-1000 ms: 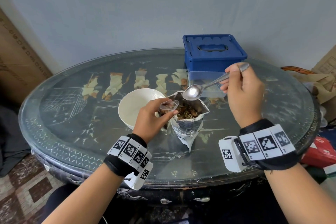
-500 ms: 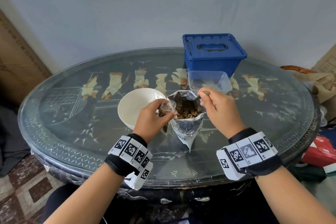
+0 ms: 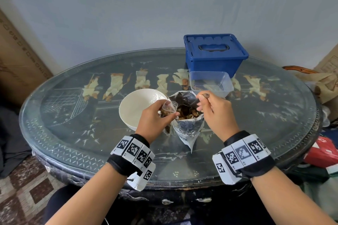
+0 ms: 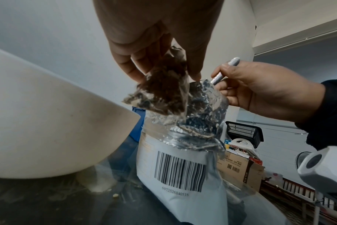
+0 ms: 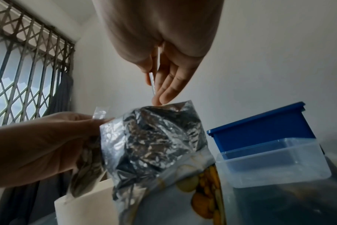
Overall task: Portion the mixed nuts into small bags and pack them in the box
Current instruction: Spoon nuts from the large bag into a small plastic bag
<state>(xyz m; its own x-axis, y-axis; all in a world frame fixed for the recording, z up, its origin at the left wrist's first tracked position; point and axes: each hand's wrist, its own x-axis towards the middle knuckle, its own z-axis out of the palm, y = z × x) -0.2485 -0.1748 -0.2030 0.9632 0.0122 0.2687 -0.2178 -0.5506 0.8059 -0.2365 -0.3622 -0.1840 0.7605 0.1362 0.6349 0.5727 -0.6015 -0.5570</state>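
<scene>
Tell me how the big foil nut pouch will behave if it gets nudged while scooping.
The foil pouch looks crinkled and floppy, so its mouth would probably buckle. It stands unsupported on smooth glass, so it may slide or tip. The nuts inside likely steady it somewhat.

I see a crinkled foil pouch, shiny silver inside, smooth white print with a barcode outside. The small bag is thin clear plastic, creased. The spoon handle is bright textured metal. The bowl looks glossy white ceramic. Near the table's far edge, the tub is clear smooth plastic and the box is glossy blue plastic. The table has a reflective glass top over dark lacquer.
</scene>
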